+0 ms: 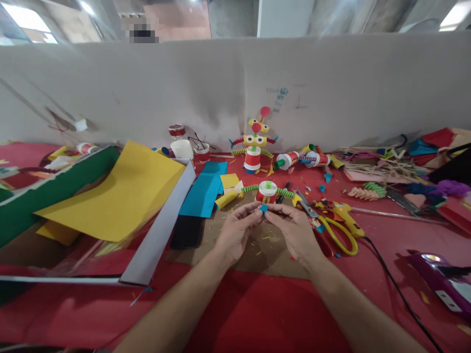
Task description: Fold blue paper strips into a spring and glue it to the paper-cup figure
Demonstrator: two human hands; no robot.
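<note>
My left hand and my right hand meet over a brown cardboard sheet, fingertips pinched together on a small blue paper piece. Just beyond my fingers stands a red-and-white paper cup figure with green coiled paper arms. A finished cup robot with yellow blocks and red discs stands further back against the white partition.
Yellow-handled scissors and a yellow glue gun with a black cord lie right of my hands. Blue paper, a large yellow sheet, a green board and cups lie left. Paper scraps cover the right side; a purple device sits near right.
</note>
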